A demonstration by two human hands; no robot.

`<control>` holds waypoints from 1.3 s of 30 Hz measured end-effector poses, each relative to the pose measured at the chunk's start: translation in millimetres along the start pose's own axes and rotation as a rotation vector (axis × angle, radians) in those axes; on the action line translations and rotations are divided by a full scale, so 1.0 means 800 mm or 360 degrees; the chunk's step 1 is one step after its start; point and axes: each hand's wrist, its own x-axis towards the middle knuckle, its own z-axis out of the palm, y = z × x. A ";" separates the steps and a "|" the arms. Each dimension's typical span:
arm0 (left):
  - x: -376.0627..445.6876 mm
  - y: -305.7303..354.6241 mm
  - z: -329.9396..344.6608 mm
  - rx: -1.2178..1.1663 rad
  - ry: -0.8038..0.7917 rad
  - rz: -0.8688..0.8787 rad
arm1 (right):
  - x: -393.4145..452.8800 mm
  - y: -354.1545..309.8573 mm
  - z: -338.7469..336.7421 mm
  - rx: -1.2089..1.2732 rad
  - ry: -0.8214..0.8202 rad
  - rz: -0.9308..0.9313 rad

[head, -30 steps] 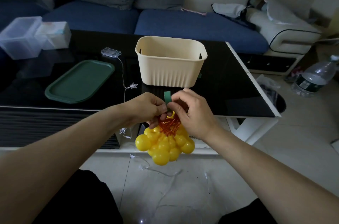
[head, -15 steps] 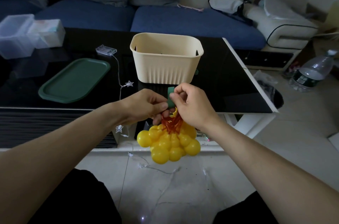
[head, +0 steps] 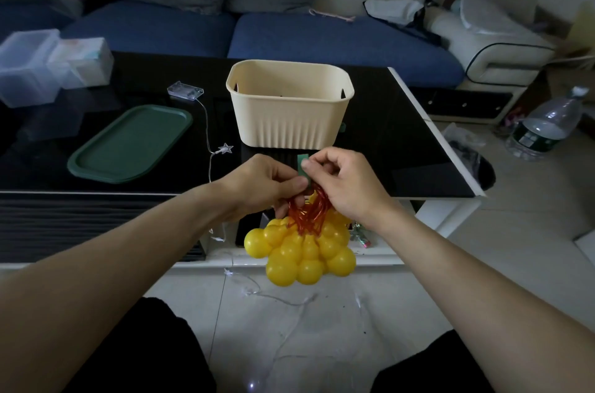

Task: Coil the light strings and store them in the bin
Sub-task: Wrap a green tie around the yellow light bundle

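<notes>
Cream bin (head: 289,109), contents hidden, green tray (head: 128,143)

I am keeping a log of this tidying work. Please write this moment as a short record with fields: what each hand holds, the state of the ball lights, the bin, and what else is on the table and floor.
left hand: grips the gathered orange wires and pinches the green strap
right hand: pinches the green strap's upper end
yellow ball lights: bundled, hanging below both hands, not in the bin
cream bin: upright on the black table, contents hidden
green lid: flat on the table, left of the bin
star light string: uncoiled, running from a clear battery box down to the floor
</notes>
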 end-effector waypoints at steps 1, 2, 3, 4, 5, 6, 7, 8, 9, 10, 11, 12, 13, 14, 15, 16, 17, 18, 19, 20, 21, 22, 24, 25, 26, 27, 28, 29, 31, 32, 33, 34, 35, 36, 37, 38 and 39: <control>0.001 -0.001 -0.001 0.0022 0.0026 0.0004 | -0.002 0.000 0.002 0.0002 -0.0003 0.0007; 0.002 -0.002 -0.001 0.0035 0.0060 -0.0002 | -0.005 0.000 0.004 -0.0003 -0.0011 0.0007; 0.003 -0.003 -0.001 0.0051 0.0099 -0.0013 | -0.006 0.001 0.006 -0.0012 -0.0022 0.0006; 0.004 -0.004 0.000 0.0074 0.0137 -0.0027 | -0.007 0.001 0.008 -0.0026 -0.0031 0.0004; 0.005 -0.005 0.000 0.0101 0.0176 -0.0042 | -0.007 0.001 0.009 -0.0043 -0.0032 0.0004; 0.006 -0.005 0.000 0.0122 0.0206 -0.0054 | -0.006 0.003 0.010 -0.0057 -0.0027 0.0016; 0.006 -0.006 -0.001 0.0125 0.0229 -0.0061 | -0.005 0.004 0.010 -0.0070 -0.0016 0.0038; 0.007 -0.008 0.000 0.0113 0.0247 -0.0061 | -0.004 0.005 0.011 -0.0082 -0.0002 0.0061; 0.007 -0.009 -0.001 0.0092 0.0268 -0.0060 | -0.003 0.005 0.013 -0.0093 0.0011 0.0079; 0.007 -0.010 0.000 0.0067 0.0292 -0.0048 | -0.002 0.006 0.014 -0.0099 0.0026 0.0096; 0.007 -0.010 0.001 0.0043 0.0328 -0.0030 | -0.001 0.006 0.015 -0.0093 0.0039 0.0123; 0.008 -0.009 0.001 0.0024 0.0368 -0.0013 | -0.001 0.006 0.016 -0.0069 0.0047 0.0163; 0.008 -0.008 0.002 0.0022 0.0400 0.0005 | 0.000 0.005 0.016 -0.0024 0.0054 0.0218; 0.007 -0.007 0.002 0.0038 0.0424 0.0029 | 0.000 0.003 0.017 0.0042 0.0059 0.0286; 0.006 -0.007 0.002 0.0076 0.0445 0.0065 | 0.001 0.001 0.017 0.0119 0.0061 0.0361; 0.005 -0.006 0.002 0.0140 0.0465 0.0112 | 0.001 -0.001 0.016 0.0207 0.0063 0.0444; 0.004 -0.006 0.001 0.0244 0.0492 0.0175 | 0.001 -0.004 0.015 0.0314 0.0058 0.0534; 0.004 -0.006 0.002 0.0379 0.0526 0.0251 | 0.001 -0.005 0.014 0.0449 0.0047 0.0638; 0.004 -0.006 0.002 0.0517 0.0560 0.0330 | 0.001 -0.007 0.012 0.0598 0.0026 0.0755; 0.003 -0.006 0.003 0.0630 0.0582 0.0401 | 0.001 -0.009 0.010 0.0743 0.0000 0.0878; 0.004 -0.007 0.004 0.0713 0.0585 0.0457 | 0.000 -0.010 0.009 0.0865 -0.0028 0.0996; 0.005 -0.009 0.005 0.0781 0.0570 0.0499 | 0.000 -0.010 0.007 0.0953 -0.0054 0.1104; 0.006 -0.012 0.007 0.0902 0.0543 0.0561 | 0.000 -0.007 0.003 0.1007 -0.0070 0.1268; 0.007 -0.013 0.009 0.0951 0.0550 0.0610 | 0.000 -0.004 0.001 0.1000 -0.0074 0.1319; 0.008 -0.014 0.011 0.0995 0.0563 0.0670 | 0.000 -0.001 -0.001 0.0985 -0.0083 0.1353; 0.009 -0.014 0.014 0.1037 0.0574 0.0728 | -0.001 0.002 -0.002 0.0964 -0.0088 0.1368; 0.010 -0.014 0.017 0.1074 0.0584 0.0762 | -0.001 0.005 -0.001 0.0925 -0.0069 0.1362; 0.011 -0.013 0.020 0.1102 0.0595 0.0762 | 0.000 0.007 0.000 0.0865 -0.0016 0.1328; 0.016 -0.012 0.021 0.1145 0.0634 0.0691 | 0.001 0.008 0.000 0.0780 0.0103 0.1199; 0.019 -0.011 0.019 0.1168 0.0656 0.0651 | 0.001 0.006 -0.001 0.0771 0.0122 0.1128; 0.021 -0.012 0.017 0.1191 0.0665 0.0618 | -0.001 0.004 -0.004 0.0742 0.0102 0.1057; 0.022 -0.012 0.015 0.1211 0.0656 0.0592 | -0.003 0.002 -0.005 0.0662 0.0062 0.0980; 0.022 -0.013 0.014 0.1224 0.0635 0.0569 | -0.006 0.000 -0.005 0.0548 0.0018 0.0893; 0.022 -0.014 0.014 0.1227 0.0610 0.0545 | -0.008 -0.001 -0.003 0.0422 -0.0005 0.0803; 0.022 -0.015 0.015 0.1222 0.0591 0.0523 | -0.010 -0.001 0.000 0.0295 -0.0003 0.0708; 0.021 -0.016 0.015 0.1212 0.0583 0.0497 | -0.010 -0.001 0.004 0.0179 0.0019 0.0624; 0.021 -0.016 0.016 0.1195 0.0577 0.0469 | -0.010 0.001 0.006 0.0088 0.0048 0.0554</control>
